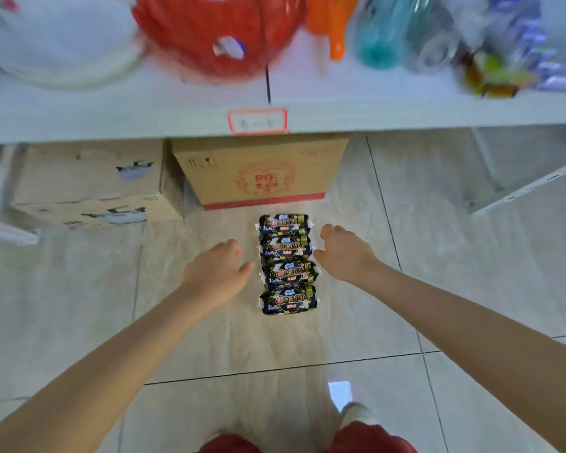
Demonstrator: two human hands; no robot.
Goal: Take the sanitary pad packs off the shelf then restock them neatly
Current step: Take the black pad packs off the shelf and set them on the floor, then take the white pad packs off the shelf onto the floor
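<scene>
Four packs (288, 264) lie on the floor below the shelf (111, 119); left hand (214, 273) and right hand (343, 253), fingers loose and empty, flank them, so gripping comes next.

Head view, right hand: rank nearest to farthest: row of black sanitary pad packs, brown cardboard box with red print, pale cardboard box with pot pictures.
1. row of black sanitary pad packs, left of the right hand
2. brown cardboard box with red print, straight ahead
3. pale cardboard box with pot pictures, far left
</scene>
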